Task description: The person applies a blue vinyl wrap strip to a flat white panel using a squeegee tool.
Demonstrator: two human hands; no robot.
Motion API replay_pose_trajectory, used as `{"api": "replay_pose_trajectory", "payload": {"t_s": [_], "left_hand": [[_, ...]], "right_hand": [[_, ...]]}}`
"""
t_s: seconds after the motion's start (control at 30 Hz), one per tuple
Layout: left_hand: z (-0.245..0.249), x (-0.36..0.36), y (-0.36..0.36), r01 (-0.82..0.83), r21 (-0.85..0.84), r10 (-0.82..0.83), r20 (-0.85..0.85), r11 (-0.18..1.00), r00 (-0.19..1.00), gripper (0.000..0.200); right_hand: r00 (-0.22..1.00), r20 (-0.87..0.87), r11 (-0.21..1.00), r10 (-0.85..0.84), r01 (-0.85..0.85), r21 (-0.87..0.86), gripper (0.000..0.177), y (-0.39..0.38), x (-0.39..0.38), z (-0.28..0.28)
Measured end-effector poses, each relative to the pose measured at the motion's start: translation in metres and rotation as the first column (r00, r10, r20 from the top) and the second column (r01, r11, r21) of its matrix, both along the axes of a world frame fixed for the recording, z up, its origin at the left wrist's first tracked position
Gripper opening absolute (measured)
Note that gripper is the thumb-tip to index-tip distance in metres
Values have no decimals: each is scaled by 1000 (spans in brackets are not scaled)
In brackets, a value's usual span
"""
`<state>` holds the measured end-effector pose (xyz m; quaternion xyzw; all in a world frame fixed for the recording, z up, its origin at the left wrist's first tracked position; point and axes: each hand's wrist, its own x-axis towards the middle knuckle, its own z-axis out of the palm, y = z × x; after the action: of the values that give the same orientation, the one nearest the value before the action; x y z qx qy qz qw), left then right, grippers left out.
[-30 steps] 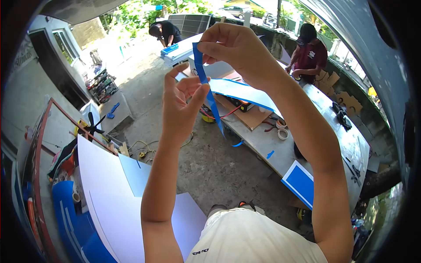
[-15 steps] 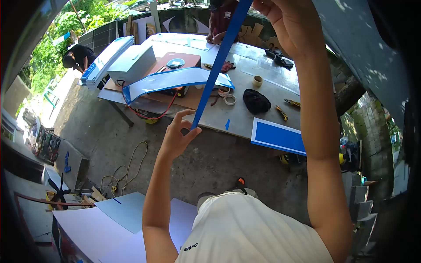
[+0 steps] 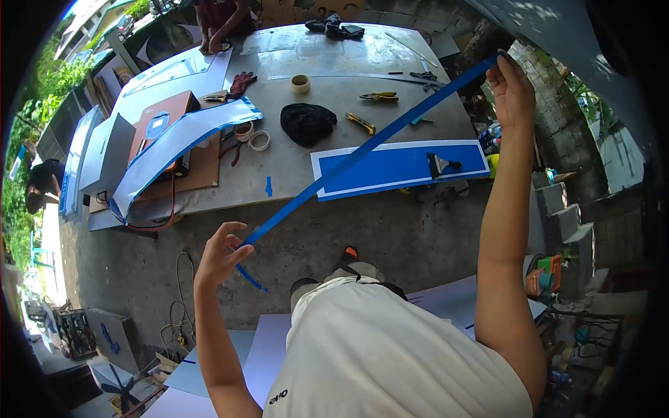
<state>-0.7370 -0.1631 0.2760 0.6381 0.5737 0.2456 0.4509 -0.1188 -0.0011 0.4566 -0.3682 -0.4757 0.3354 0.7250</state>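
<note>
A long strip of blue tape (image 3: 380, 137) stretches slantwise between my two hands, in front of the table. My left hand (image 3: 221, 254) pinches it near the lower end, and a short tail hangs below the fingers. At the upper right, my right hand (image 3: 512, 90) grips the other end. Behind the strip, at the table's near edge, lies a blue panel with a white border (image 3: 390, 171). A scraper with a black handle (image 3: 444, 165) rests on that panel. A small piece of blue tape (image 3: 268, 186) sticks to the tabletop nearer my left hand.
On the metal table (image 3: 272, 90) lie a black cloth (image 3: 308, 124), a yellow cutter knife (image 3: 360, 123), pliers (image 3: 378, 96), tape rolls (image 3: 300, 84) and a curved white strip edged in blue (image 3: 185, 143). A co-worker (image 3: 221, 21) stands at the far side. Sheets (image 3: 268, 341) lie behind me.
My view has turned to the right. The tape strip has swung from steep to a shallower slant, with my right hand lower and further right. A tail of tape now shows below my left hand.
</note>
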Motion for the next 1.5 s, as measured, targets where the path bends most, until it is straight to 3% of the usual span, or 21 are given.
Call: {"api": "replay_pose_trajectory", "payload": {"t_s": [0.07, 0.2, 0.33, 0.43, 0.53, 0.73, 0.83, 0.9, 1.0, 1.07, 1.17, 1.3, 1.4, 1.5], "left_hand": [[-11, 13, 19, 20, -121, -14, 52, 992, 999, 54], [-21, 46, 56, 87, -225, -61, 120, 971, 991, 46], [-13, 88, 96, 135, -310, -126, 47, 941, 991, 44], [-21, 105, 130, 180, -352, -182, 25, 919, 983, 40], [-20, 117, 175, 196, -355, -233, -63, 914, 971, 36], [-81, 134, 255, 212, -317, -194, 86, 924, 977, 27], [-103, 147, 278, 184, -284, -192, 0, 941, 981, 28], [-110, 162, 292, 145, -285, -194, -152, 948, 969, 31], [-121, 187, 303, 97, -269, -153, -197, 958, 968, 34], [-144, 196, 309, 82, -248, -143, -236, 965, 961, 34], [-178, 214, 315, -20, -260, -52, -267, 965, 962, 36], [-196, 248, 314, -128, -203, 21, -459, 971, 888, 38], [-215, 261, 310, -173, -166, 65, -511, 971, 857, 38], [-233, 266, 305, -224, -172, 95, -549, 959, 830, 36]], "right_hand": [[993, -78, 990, -85, 75, -122, 20, 1, 59, -34], [973, -93, 961, -214, 192, -200, 16, -7, 160, -90], [952, -117, 920, -283, 235, -315, 13, -13, 242, -134], [882, -163, 857, -443, 364, -365, 15, -16, 315, -160], [838, -136, 788, -529, 425, -446, 16, -26, 359, -165], [794, 0, 653, -608, 500, -570, 20, -33, 396, -199], [792, 25, 601, -611, 484, -636, 22, -32, 419, -236], [794, 49, 575, -606, 480, -662, 22, -28, 422, -261], [788, 128, 508, -602, 502, -701, 22, -18, 439, -303], [810, 139, 522, -569, 487, -701, 22, -8, 445, -326], [790, 244, 432, -562, 532, -728, 21, 20, 447, -357], [839, 321, 397, -439, 502, -768, 20, 55, 459, -397], [887, 263, 396, -380, 413, -820, 19, 70, 473, -438], [890, 352, 341, -291, 440, -831, 19, 77, 484, -473]]}}
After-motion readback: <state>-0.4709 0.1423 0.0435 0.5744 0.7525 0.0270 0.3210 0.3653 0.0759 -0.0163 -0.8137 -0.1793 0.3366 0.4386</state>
